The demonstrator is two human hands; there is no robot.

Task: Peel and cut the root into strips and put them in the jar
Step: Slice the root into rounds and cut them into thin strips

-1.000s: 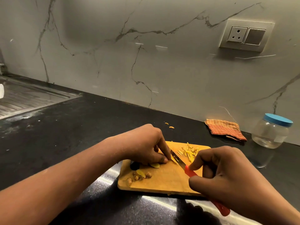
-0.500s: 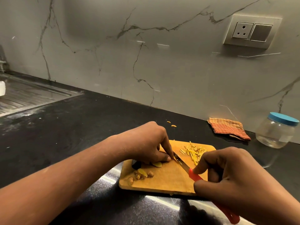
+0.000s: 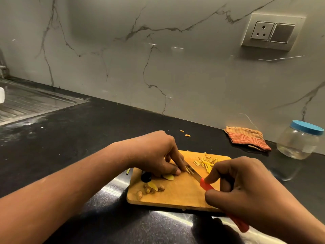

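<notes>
We see the left hand bent over the far left part of the board, its fingertips and thumb pressed down on a small yellow piece of root to pin it flat. A second slice lies just under the thumb. The right hand is curled round the red handle of the knife, forefinger on top. The blade slants up and left, with its tip against the root at the left fingertips.

A loose heap of cut strips sits on the far right corner of the board, apart from the blade. Brownish peels lie near the left front edge. Two small yellow bits rest on the black counter beyond the board.

The jar stands at the far right by the wall with its blue lid on, well apart from the board. We make out no strips inside it. A striped cloth lies just left of it. A socket sits on the marble wall, and a steel sink is at far left.
</notes>
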